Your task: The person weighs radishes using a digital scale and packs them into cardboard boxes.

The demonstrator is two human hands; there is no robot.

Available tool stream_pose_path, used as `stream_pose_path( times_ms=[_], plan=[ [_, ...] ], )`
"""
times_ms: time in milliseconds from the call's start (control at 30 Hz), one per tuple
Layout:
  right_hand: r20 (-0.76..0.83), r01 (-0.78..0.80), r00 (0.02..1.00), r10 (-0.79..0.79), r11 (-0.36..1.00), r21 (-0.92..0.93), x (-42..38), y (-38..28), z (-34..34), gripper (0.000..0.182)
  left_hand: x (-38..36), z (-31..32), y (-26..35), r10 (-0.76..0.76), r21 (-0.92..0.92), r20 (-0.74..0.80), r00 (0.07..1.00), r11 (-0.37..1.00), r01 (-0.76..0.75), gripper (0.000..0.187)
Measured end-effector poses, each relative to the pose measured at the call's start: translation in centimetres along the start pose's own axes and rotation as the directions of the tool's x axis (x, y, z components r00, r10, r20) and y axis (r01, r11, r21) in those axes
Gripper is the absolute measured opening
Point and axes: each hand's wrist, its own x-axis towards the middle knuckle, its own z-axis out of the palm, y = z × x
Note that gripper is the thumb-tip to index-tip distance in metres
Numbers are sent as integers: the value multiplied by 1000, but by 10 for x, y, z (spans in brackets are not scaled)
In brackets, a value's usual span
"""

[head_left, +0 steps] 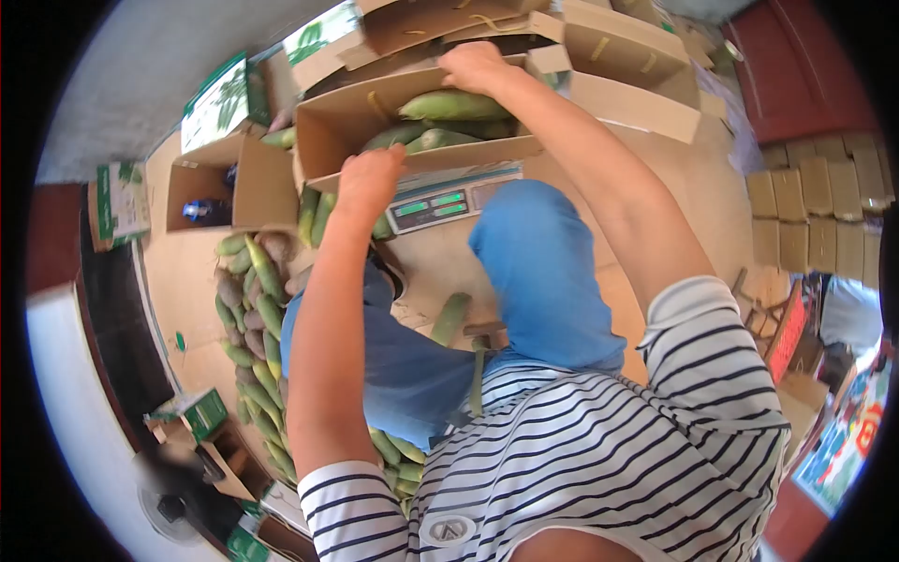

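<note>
A long cardboard box (328, 140) stands on a digital scale (440, 208) whose green displays are lit. Inside it lie several large, long green gourd-like vegetables (454, 105). My left hand (372, 178) is closed over the box's near edge, toward its left end, with the fingertips hidden inside the rim. Across the box, my right hand (473, 67) is closed on the far edge, above the topmost vegetable.
Piled along the floor to the left are many long green vegetables (267, 272). A cardboard box (267, 183) holding a blue item (206, 212) stands beside the scale. More open boxes (618, 56) lie beyond, and stacked brown cartons (815, 187) stand at right.
</note>
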Motion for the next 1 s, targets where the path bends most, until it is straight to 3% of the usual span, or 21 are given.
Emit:
stream_pose_path(
  times_ms=[33,100,167,267,467,533,600,667,733,800,867,933,1000],
  plan=[
    [61,27,998,-29,999,22,-3,3,-3,23,0,-4,2,9,16,14,1000,1000,-10,14],
    [40,176,983,-177,984,23,-14,14,-7,25,4,-12,20,46,52,30,998,997,-48,12],
    [77,149,986,-150,989,18,-40,27,-23,27,5,-23,40,84,98,36,996,991,-87,10],
    [6,88,996,-89,994,69,-104,70,-28,29,7,-34,81,312,109,-117,943,948,-300,9],
    [-102,-260,954,280,949,177,-313,110,-27,34,17,-41,183,647,76,-126,752,762,-643,3],
    [58,-445,894,444,867,223,-386,120,-16,33,22,-25,220,743,68,-189,642,662,-746,2],
    [199,-620,784,588,751,226,-455,116,3,34,21,-41,247,741,9,-308,597,630,-777,8],
    [204,-752,657,726,649,114,-539,123,75,35,18,-68,249,697,-51,-370,615,645,-762,11],
    [127,-867,482,867,451,212,-616,121,120,36,13,-89,230,623,-144,-411,665,676,-723,11],
    [278,-911,320,906,214,352,-688,116,122,36,1,-110,210,526,-234,-367,767,746,-623,8],
    [180,-985,156,971,138,106,-720,103,123,36,-5,-118,187,431,-256,-271,861,830,-496,13],
    [105,-960,55,993,23,280,-741,92,120,38,-9,-113,168,336,-341,-224,915,852,-397,15],
    [215,-981,-88,973,-121,150,-770,101,126,42,-9,-100,149,262,-351,-151,953,887,-300,17]
  ],
)
